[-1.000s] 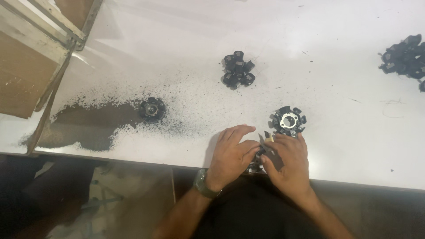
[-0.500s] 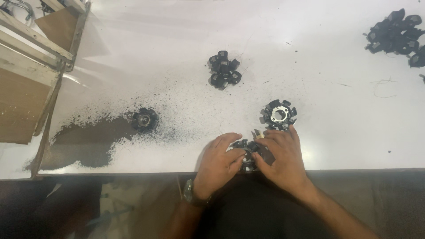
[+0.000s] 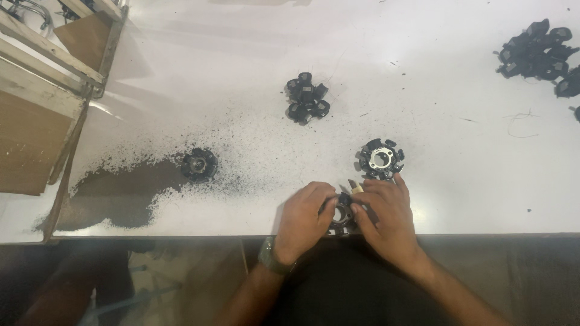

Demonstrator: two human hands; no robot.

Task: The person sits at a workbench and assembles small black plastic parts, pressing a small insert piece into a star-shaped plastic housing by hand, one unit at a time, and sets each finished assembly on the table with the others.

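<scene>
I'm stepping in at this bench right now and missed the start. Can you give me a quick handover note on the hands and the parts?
Left hand and right hand: both closed around one small black ring part at the near edge of the white table; fingers hide most of it.
Another ring part lies just beyond the right hand.
Small black pieces sit mid-table; a larger pile far right.
One dark ring lies in black powder, left.
Done or left: cannot tell.

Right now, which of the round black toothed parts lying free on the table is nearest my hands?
The ring part with the shiny open centre, just above your right hand; the other sits in dark dust far left.
</scene>
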